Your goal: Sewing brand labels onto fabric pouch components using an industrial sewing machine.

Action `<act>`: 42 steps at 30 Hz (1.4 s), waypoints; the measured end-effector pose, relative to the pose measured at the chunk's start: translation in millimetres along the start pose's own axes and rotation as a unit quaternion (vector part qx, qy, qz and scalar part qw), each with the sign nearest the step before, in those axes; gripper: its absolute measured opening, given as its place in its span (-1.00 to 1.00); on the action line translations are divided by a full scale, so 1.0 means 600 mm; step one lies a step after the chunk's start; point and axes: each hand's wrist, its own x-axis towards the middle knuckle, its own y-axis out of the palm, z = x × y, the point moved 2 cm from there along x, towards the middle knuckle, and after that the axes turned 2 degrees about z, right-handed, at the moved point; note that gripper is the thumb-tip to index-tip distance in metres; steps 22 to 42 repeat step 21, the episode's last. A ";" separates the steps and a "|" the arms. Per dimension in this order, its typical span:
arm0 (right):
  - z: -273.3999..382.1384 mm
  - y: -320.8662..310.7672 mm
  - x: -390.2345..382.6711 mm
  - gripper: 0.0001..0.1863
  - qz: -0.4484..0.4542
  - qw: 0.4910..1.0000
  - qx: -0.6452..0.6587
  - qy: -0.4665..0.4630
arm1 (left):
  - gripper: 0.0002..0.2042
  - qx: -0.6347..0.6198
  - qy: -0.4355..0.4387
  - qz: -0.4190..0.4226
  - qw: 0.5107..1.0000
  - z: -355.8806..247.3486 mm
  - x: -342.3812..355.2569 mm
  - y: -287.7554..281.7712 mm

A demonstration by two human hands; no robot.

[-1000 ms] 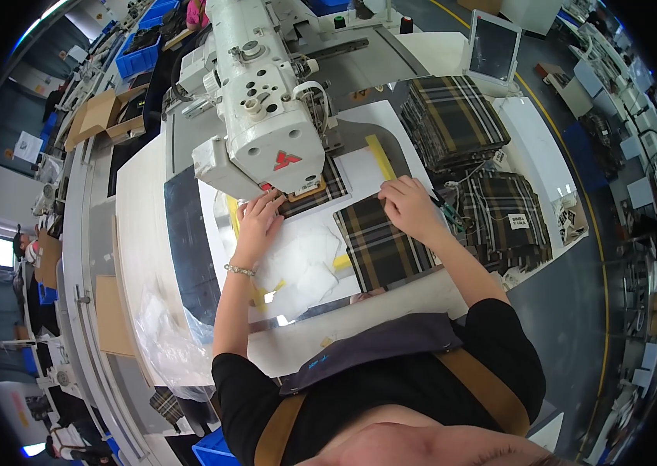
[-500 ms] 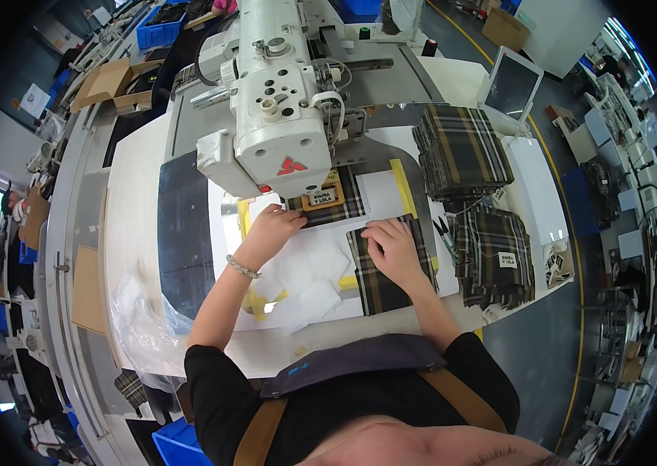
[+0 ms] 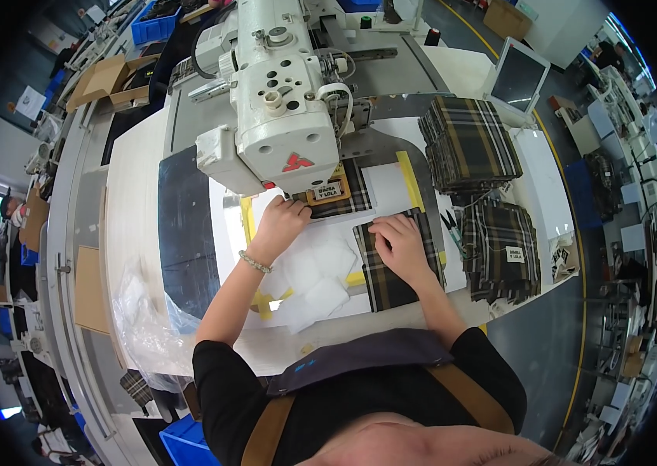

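A white sewing machine head (image 3: 278, 147) stands over a plaid cloth piece (image 3: 358, 203) with a light label inside a yellow frame (image 3: 337, 191). My left hand (image 3: 285, 224), fingers bent and together, rests at the left edge of that piece, close below the machine head. Its fingertips are partly hidden, so what they pinch, if anything, does not show. Another plaid piece (image 3: 390, 292) lies nearer to me on the right. On its upper part rests my right hand (image 3: 400, 247), fingers stretched over the cloth and thumb apart.
Right of my hands are a tall stack of plaid pieces (image 3: 472, 144), a lower pile of labelled pieces (image 3: 503, 260) and green-handled snips (image 3: 453, 229). White sheets (image 3: 317, 268) lie between my forearms. Clear plastic (image 3: 142, 318) sits at left; a monitor (image 3: 518, 75) stands far right.
The whole view has shifted slightly. Both hands stay in nearly the same places at the cloth, and the pieces and piles have not visibly moved.
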 end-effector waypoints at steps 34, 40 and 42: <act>-0.062 0.043 0.055 -0.72 0.016 0.941 -0.233 -0.247 | -0.92 -0.206 -0.091 -0.113 0.968 -0.015 -0.011 0.012; -0.062 0.043 0.055 -0.72 0.016 0.941 -0.233 -0.247 | -0.92 -0.206 -0.091 -0.113 0.968 -0.015 -0.011 0.012; -0.062 0.043 0.055 -0.72 0.016 0.941 -0.233 -0.247 | -0.92 -0.206 -0.091 -0.113 0.968 -0.015 -0.011 0.012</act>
